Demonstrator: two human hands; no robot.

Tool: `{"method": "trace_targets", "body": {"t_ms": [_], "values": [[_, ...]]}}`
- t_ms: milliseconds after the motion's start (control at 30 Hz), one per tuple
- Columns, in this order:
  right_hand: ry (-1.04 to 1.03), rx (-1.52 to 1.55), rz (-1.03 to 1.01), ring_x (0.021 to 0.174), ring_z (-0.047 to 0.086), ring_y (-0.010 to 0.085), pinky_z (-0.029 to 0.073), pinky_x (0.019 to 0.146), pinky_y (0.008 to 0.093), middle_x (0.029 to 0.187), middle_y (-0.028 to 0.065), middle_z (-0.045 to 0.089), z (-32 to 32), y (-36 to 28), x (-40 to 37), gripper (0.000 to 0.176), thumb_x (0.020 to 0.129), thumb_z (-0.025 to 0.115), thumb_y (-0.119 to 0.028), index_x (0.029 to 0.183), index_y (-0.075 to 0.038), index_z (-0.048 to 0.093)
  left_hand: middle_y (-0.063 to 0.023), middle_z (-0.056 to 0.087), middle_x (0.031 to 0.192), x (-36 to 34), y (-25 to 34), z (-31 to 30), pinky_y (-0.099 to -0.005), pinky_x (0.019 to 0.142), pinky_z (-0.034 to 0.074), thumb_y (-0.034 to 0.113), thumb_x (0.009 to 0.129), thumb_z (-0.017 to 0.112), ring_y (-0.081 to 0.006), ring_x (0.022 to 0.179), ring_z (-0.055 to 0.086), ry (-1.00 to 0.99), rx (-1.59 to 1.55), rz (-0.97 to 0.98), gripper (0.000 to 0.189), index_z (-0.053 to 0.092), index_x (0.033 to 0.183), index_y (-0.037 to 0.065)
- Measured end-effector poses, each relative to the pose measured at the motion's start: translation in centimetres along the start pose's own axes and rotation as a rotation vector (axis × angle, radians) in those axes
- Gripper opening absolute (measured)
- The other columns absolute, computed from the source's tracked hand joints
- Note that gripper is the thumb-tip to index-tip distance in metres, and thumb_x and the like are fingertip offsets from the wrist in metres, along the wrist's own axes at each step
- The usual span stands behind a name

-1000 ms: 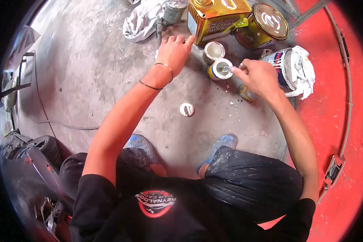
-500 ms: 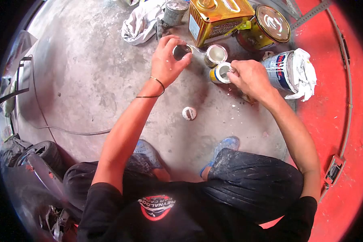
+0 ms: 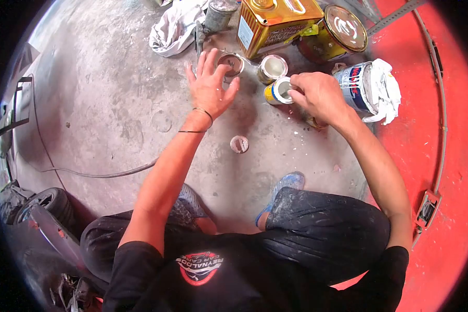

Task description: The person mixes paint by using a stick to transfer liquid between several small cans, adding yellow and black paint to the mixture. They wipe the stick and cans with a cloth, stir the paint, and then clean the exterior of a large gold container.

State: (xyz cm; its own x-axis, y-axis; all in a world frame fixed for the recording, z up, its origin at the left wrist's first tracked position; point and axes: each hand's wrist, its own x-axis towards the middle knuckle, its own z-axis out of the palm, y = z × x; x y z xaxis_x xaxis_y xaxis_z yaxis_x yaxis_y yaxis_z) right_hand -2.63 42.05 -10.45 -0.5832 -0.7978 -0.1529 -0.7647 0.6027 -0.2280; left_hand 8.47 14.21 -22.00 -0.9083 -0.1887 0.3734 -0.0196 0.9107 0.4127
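Note:
My left hand [image 3: 211, 88] is open, fingers spread, beside a small round container with a dark inside [image 3: 231, 64] on the concrete floor. Its fingertips overlap the container's near side in this view. To the right, my right hand [image 3: 320, 94] is closed in a pinch at the rim of a small yellow-and-white can [image 3: 276, 92]. I cannot tell what the pinching fingers hold. Right behind that can stands another small open can [image 3: 272, 69] with pale contents. A small round lid [image 3: 239, 144] lies on the floor between my forearms.
Behind the small cans stand a gold rectangular tin [image 3: 275, 26] and a large round can [image 3: 347, 28]. Right of my right hand, a paint can [image 3: 352, 86] carries a white rag [image 3: 386, 91]. A cloth [image 3: 174, 31] lies back left. A cable [image 3: 104, 174] crosses the floor.
My left hand has spread its fingers and drawn slightly down and left from the dark container. My right hand stays by the yellow-and-white can. The view has shifted slightly.

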Motion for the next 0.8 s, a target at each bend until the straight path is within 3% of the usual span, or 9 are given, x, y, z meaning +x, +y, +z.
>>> {"method": "trace_targets", "body": {"t_ms": [100,233,433,533,633,800], "values": [[0.16,-0.037,-0.039,0.091,0.072,0.037,0.053,0.078,0.0508,0.09,0.0131,0.071,0.5,0.4,0.1,0.021,0.095,0.074,-0.028,0.101,-0.009,0.072,-0.0184,0.049,0.167,0.1,1.5,-1.2,-0.0622,0.123,0.035,0.026,0.088,0.084,-0.0408,0.153,0.046,0.112,-0.083,0.09,0.041,0.073,0.127,0.015],[0.134,-0.014,0.004,0.088,0.073,0.0438,0.055,0.078,0.0564,0.087,0.0199,0.073,0.4,0.1,-0.4,0.02,0.095,0.071,-0.027,0.094,-0.007,0.073,-0.0159,0.057,0.156,-1.3,4.5,-1.2,-0.0521,0.117,0.042,0.02,0.084,0.084,-0.0392,0.142,0.054,0.059,-0.271,0.163,0.052,0.069,0.133,0.011],[0.065,0.296,0.347,0.085,0.073,0.0421,0.054,0.076,0.05,0.088,0.0215,0.074,-1.9,2.2,-1.7,0.03,0.1,0.072,-0.034,0.104,-0.004,0.076,-0.0129,0.058,0.155,-5.8,8.8,2.5,-0.0535,0.116,0.043,0.02,0.084,0.084,-0.0388,0.142,0.053,-0.097,-0.457,-0.161,0.067,0.059,0.147,0.012],[0.082,0.433,0.456,0.075,0.067,0.0237,0.053,0.074,0.039,0.082,0.013,0.071,-2.9,4.2,-3.5,0.03,0.103,0.073,-0.031,0.103,-0.002,0.073,-0.0138,0.058,0.156,-7.2,8.5,4.2,-0.0535,0.117,0.043,0.02,0.085,0.084,-0.0398,0.142,0.053,-0.104,-0.478,-0.237,0.072,0.055,0.151,0.011],[0.087,0.595,0.557,0.079,0.063,0.0134,0.051,0.075,0.033,0.082,0.0041,0.068,-3.8,5.3,-5.4,0.03,0.106,0.073,-0.03,0.102,0.0,0.072,-0.0145,0.059,0.154,-7.5,7.6,5.3,-0.0531,0.117,0.043,0.019,0.085,0.084,-0.0398,0.142,0.053,-0.118,-0.471,-0.258,0.071,0.056,0.15,0.011],[0.149,0.732,0.621,0.084,0.063,0.0082,0.051,0.077,0.0273,0.09,-0.0018,0.069,-4.5,6.3,-7.6,0.025,0.109,0.072,-0.027,0.107,-0.002,0.073,-0.0161,0.06,0.152,-6.9,7.6,5.8,-0.0527,0.118,0.043,0.02,0.085,0.084,-0.0399,0.142,0.053,-0.161,-0.476,-0.305,0.071,0.056,0.149,0.01]]}}
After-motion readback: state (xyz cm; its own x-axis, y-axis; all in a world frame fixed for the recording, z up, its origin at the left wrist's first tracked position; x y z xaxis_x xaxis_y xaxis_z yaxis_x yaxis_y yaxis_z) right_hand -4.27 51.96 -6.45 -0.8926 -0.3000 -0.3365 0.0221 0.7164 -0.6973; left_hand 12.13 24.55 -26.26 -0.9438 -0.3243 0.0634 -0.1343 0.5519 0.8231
